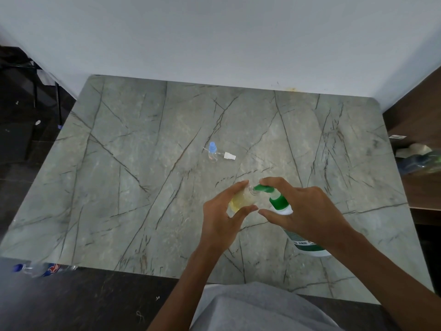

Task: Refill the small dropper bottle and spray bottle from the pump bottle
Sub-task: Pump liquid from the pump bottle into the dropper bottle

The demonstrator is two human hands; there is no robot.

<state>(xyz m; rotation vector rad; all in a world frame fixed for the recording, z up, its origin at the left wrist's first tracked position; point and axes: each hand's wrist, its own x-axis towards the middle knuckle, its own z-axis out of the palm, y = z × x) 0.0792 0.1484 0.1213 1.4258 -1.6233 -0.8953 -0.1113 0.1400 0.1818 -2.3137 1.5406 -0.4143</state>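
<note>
Your left hand (pixel 222 219) fingers grip the part-full spray bottle (pixel 241 200); right hand (pixel 310 211) fingers wrap the pump bottle (pixel 281 203). Far dropper bottle (pixel 212 151) looks unfilled, so 1 of 2 is underway.

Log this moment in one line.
step: filling spray bottle | left hand: holds it under nozzle | right hand: grips pump bottle top | dropper bottle: apart, capped
</note>
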